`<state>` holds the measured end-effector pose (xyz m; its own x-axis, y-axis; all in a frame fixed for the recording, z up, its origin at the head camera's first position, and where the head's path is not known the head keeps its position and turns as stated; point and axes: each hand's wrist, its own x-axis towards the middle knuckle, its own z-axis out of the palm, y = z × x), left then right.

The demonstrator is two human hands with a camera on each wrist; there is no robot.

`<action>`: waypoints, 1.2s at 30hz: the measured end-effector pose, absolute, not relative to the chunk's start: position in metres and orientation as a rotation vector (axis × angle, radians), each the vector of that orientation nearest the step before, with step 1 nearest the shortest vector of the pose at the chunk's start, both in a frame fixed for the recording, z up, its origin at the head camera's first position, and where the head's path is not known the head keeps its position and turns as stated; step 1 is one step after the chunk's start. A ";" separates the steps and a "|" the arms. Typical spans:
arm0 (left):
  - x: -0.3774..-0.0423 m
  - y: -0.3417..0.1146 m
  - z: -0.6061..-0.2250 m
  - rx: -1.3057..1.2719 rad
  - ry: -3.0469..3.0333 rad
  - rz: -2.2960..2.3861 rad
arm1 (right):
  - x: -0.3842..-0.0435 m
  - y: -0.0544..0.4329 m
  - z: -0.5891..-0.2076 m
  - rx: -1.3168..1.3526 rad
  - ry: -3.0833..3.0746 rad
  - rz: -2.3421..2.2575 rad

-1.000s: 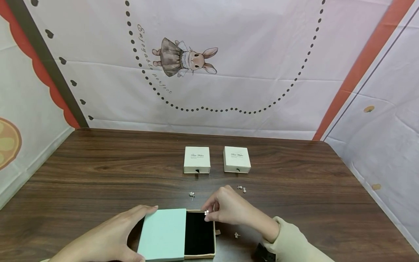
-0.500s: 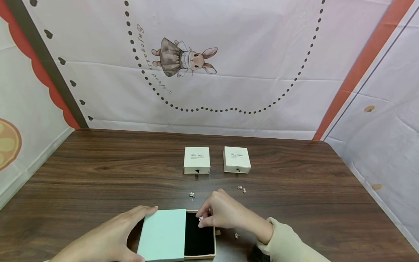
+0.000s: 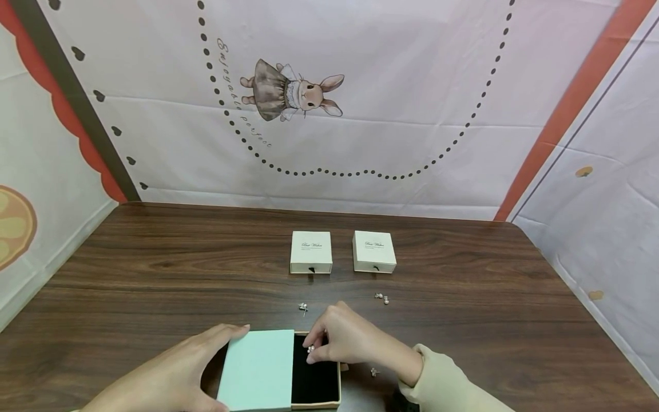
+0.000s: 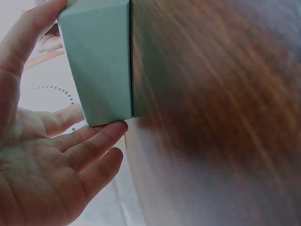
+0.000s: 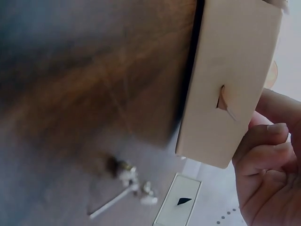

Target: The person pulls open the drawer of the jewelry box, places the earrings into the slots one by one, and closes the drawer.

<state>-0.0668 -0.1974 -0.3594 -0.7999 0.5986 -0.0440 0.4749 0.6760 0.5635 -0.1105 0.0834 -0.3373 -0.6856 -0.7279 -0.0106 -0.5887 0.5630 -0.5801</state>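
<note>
A mint-green drawer box lies on the table, its black-lined drawer slid partly out to the right. My left hand grips the green sleeve, thumb at the near end and fingers at the far end; the left wrist view shows the hand around the box's side. Over the drawer, my right hand pinches a small flower-shaped stud earring between thumb and fingertips. In the right wrist view, the drawer's front panel with its small ribbon pull hides the earring.
Two white lidded boxes with black pulls stand farther back. Small earrings lie before the left one, and pearl-like earrings before the right one. Another flower-shaped earring lies right of the drawer, near my right wrist.
My right hand has moved left and slightly down with the earring, from the drawer's far right corner to over its black lining. The left hand has stayed on the box.
</note>
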 end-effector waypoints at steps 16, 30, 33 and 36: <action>-0.067 -0.197 -0.359 0.831 2.643 0.796 | -0.110 0.077 -0.338 -1.119 2.537 -0.765; -0.066 -0.198 -0.360 0.856 2.657 0.802 | -0.111 0.077 -0.344 -1.174 2.536 -0.799; -0.066 -0.198 -0.360 0.851 2.651 0.805 | -0.112 0.077 -0.344 -1.186 2.536 -0.801; -0.066 -0.197 -0.360 0.842 2.648 0.798 | -0.112 0.078 -0.344 -1.190 2.535 -0.802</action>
